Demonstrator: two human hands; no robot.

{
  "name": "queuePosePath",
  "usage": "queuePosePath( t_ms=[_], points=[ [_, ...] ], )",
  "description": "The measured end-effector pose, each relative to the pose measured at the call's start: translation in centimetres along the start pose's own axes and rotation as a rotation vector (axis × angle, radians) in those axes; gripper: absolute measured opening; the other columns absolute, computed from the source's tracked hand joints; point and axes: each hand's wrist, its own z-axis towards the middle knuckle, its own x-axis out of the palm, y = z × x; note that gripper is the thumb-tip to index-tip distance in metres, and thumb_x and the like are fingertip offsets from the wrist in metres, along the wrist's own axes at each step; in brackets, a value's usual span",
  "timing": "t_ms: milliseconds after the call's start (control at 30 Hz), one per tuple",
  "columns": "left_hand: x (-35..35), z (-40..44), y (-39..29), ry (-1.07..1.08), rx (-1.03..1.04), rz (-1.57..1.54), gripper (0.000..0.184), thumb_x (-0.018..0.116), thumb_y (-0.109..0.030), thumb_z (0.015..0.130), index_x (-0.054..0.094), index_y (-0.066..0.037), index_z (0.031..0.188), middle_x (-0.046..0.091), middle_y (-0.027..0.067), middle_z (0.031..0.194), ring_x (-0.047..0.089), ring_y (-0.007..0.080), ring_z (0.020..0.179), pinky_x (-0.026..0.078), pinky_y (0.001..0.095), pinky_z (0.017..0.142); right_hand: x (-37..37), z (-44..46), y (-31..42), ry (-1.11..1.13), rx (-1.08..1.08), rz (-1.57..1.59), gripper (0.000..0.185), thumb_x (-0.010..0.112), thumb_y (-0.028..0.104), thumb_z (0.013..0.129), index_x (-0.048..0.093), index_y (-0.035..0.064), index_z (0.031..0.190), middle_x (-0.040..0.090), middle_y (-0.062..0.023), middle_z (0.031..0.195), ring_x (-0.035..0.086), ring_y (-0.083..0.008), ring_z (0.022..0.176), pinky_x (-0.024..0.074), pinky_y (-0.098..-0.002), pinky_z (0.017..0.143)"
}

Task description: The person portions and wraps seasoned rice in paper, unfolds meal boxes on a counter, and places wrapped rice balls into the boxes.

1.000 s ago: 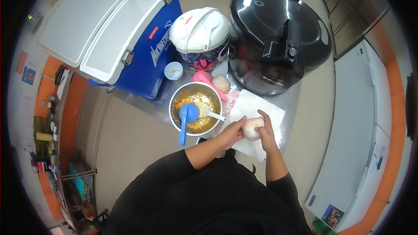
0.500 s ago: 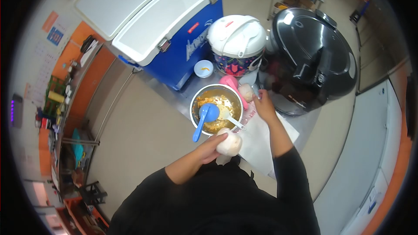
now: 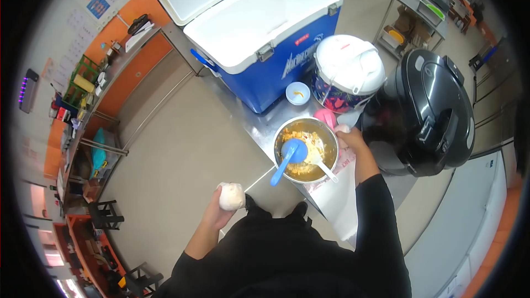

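Out to the left, over the floor, my left hand (image 3: 216,211) is closed around a white rice ball (image 3: 232,196) that looks wrapped in clear plastic. My right hand (image 3: 354,140) is at the right rim of the steel bowl (image 3: 278,161), its fingers closed on a second rice ball (image 3: 343,129), which they partly cover. Crumbly yellow-orange food lies in the bowl, along with a blue scoop (image 3: 295,152) and a white spoon (image 3: 322,166) whose handles stick out over the rim. A pink utensil (image 3: 324,116) lies just behind the bowl.
A blue cooler (image 3: 259,77) with its lid raised stands at the back. Beside it are a small bowl (image 3: 298,92), a white-lidded rice cooker (image 3: 349,66) and a large black cooker (image 3: 422,116). A white sheet (image 3: 339,198) hangs over the table's front edge.
My left hand has carried its rice ball leftward, away from the bowl. My right hand has closed on the second rice ball. The camera view has turned left.
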Motion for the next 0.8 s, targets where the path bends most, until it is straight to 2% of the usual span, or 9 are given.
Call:
queuePosePath(
  t_ms=[133,367,500,567,600,633,700,767,800],
  points=[
    [-3.4,0.8,-3.8,-0.036,-0.001,-0.074,0.041,0.044,-0.044,0.102,0.05,-0.013,0.129,0.057,0.0081,0.129,0.054,0.0241,0.12,0.044,0.0435,0.103,-0.8,-0.9,0.2,-0.048,-0.025,0.058,0.067,0.08,0.033,0.065,0.061,-0.0111,0.112,0.067,-0.0252,0.108,0.068,-0.0317,0.097,0.0537,-0.0408,0.08],
    [-11.0,2.9,-11.5,-0.022,0.1,-0.185,0.041,0.044,-0.043,0.102,0.052,-0.01,0.125,0.06,0.0083,0.124,0.057,0.0242,0.116,0.046,0.0426,0.101,-4.2,-9.2,6.9,-0.376,-0.19,0.311,0.052,0.072,0.022,0.082,0.053,-0.0038,0.123,0.063,-0.0171,0.114,0.063,-0.0259,0.104,0.0506,-0.036,0.087],
    [-16.8,3.9,-15.9,0.024,0.16,-0.117,0.044,0.042,-0.044,0.103,0.052,-0.008,0.126,0.06,0.0077,0.124,0.057,0.0224,0.116,0.045,0.0417,0.102,-5.4,-13.5,4.3,-0.162,-0.263,1.192,0.042,0.062,0.02,0.095,0.052,-0.0014,0.13,0.062,-0.0146,0.125,0.062,-0.0251,0.112,0.0503,-0.0409,0.098],
    [-19.9,4.7,-18.5,0.046,0.178,-0.061,0.047,0.04,-0.046,0.104,0.051,-0.008,0.128,0.059,0.0077,0.125,0.056,0.0217,0.117,0.044,0.0419,0.104,-3.4,-17.6,9.1,-0.037,-0.305,1.386,0.048,0.056,0.029,0.098,0.048,-0.0013,0.135,0.054,-0.0185,0.137,0.057,-0.0252,0.12,0.046,-0.0378,0.104],
    [-20.7,5.2,-19.9,0.028,0.177,-0.048,0.049,0.04,-0.048,0.104,0.05,-0.007,0.13,0.059,0.0079,0.126,0.056,0.0216,0.118,0.043,0.042,0.104,-2.1,-18.8,11.1,0.128,-0.436,1.427,0.05,0.055,0.033,0.1,0.045,0.0033,0.138,0.051,-0.0162,0.141,0.048,-0.0288,0.132,0.0394,-0.0423,0.11],
    [-21.3,5.6,-21.5,0.004,0.18,-0.055,0.051,0.04,-0.049,0.103,0.049,-0.007,0.132,0.058,0.0082,0.128,0.055,0.0217,0.119,0.042,0.0419,0.105,-0.9,-19.1,11.8,0.137,-0.369,1.496,0.053,0.054,0.041,0.099,0.046,0.0062,0.138,0.052,-0.0139,0.14,0.048,-0.029,0.131,0.0373,-0.0418,0.111],
    [-21.7,6.0,-25.4,-0.044,0.19,-0.083,0.055,0.039,-0.052,0.103,0.047,-0.008,0.136,0.057,0.0086,0.131,0.054,0.0216,0.122,0.041,0.0414,0.107,2.9,-20.4,16.7,-0.133,-0.069,1.505,0.06,0.058,0.051,0.095,0.049,0.0069,0.135,0.057,-0.0097,0.131,0.054,-0.0236,0.122,0.0422,-0.0403,0.105],
    [-21.0,7.0,-29.0,-0.086,0.24,-0.113,0.058,0.039,-0.053,0.102,0.046,-0.008,0.137,0.056,0.0087,0.132,0.054,0.0213,0.123,0.04,0.041,0.109,6.4,-20.0,21.3,0.045,0.025,1.477,0.055,0.061,0.053,0.092,0.057,0.0081,0.124,0.065,-0.0068,0.114,0.064,-0.02,0.102,0.0534,-0.032,0.085],
    [-21.6,7.8,-31.2,-0.098,0.246,-0.121,0.058,0.04,-0.054,0.102,0.046,-0.009,0.138,0.056,0.0083,0.133,0.054,0.0208,0.123,0.04,0.0405,0.109,9.6,-20.4,25.9,-0.042,0.062,1.424,0.046,0.059,0.054,0.093,0.063,0.0112,0.111,0.07,-0.0035,0.101,0.068,-0.0171,0.087,0.0581,-0.0318,0.072]
  ],
)
